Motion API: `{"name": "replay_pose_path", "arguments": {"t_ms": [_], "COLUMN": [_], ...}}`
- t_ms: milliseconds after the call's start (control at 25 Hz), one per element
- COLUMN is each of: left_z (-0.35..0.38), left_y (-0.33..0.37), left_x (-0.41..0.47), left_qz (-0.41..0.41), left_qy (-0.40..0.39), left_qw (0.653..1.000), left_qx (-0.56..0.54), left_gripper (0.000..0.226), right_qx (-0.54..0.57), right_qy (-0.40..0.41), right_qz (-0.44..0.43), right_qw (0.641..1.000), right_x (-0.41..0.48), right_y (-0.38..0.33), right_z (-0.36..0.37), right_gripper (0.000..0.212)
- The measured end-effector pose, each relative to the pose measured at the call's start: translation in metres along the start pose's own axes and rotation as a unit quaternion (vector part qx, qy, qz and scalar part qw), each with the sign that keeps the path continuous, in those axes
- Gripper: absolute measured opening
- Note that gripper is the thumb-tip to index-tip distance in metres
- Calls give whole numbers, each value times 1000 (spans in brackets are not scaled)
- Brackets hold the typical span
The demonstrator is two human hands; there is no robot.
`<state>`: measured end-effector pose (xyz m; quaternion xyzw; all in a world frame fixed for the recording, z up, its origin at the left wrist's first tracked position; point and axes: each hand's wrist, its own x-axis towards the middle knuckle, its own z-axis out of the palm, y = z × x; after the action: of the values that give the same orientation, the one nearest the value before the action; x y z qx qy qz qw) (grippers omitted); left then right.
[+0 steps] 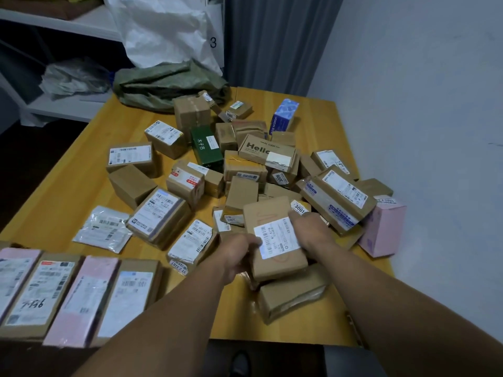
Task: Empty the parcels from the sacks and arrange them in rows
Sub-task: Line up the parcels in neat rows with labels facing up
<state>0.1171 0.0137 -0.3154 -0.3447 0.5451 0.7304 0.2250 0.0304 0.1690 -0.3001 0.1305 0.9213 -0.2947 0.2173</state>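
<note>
Centrally, a brown parcel (pixel 275 248) is held over the worktop (pixel 62 197) from both sides: left hand (pixel 239 258) fingers curl round its left edge, and the right hand (pixel 313 231) grips its right edge. Loose parcels (pixel 245 164) crowd 10 to 3 o'clock. A row of parcels (pixel 68 289) lines the near edge at 8 o'clock. Bare wood shows at 9 and 5, and a slack green sack (pixel 168 85) lies at 12.

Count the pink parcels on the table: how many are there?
3. A pink box sits at the right side of the pile. In the near-left row, one pink parcel lies at the picture's edge and another pink parcel farther right. Others may be hidden under the pile.
</note>
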Motion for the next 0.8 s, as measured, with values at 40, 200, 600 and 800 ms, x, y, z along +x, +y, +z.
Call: {"name": "replay_pose_path", "arguments": {"t_ms": [40,200,600,800], "left_z": [-3,-30,-142,-182], "left_y": [2,3,-5,3], "left_x": [-2,-14,-55,-66], "left_qz": [5,29,71,87], "left_qy": [10,33,-10,57], "left_qw": [1000,999,996,982], "left_qx": [1,-3,50,159], "left_gripper": [5,7,85,83], "right_qx": [-8,17,68,-261], "right_qy": [1,1,-53,-71], "right_qz": [-10,-23,-36,-309], "right_qw": [1000,1000,996,912], "right_x": [-4,-26,-95,-114], "right_y": [-4,-18,-60,-79], "right_z": [-2,4,75,83], "right_gripper": [54,56,50,115]}}
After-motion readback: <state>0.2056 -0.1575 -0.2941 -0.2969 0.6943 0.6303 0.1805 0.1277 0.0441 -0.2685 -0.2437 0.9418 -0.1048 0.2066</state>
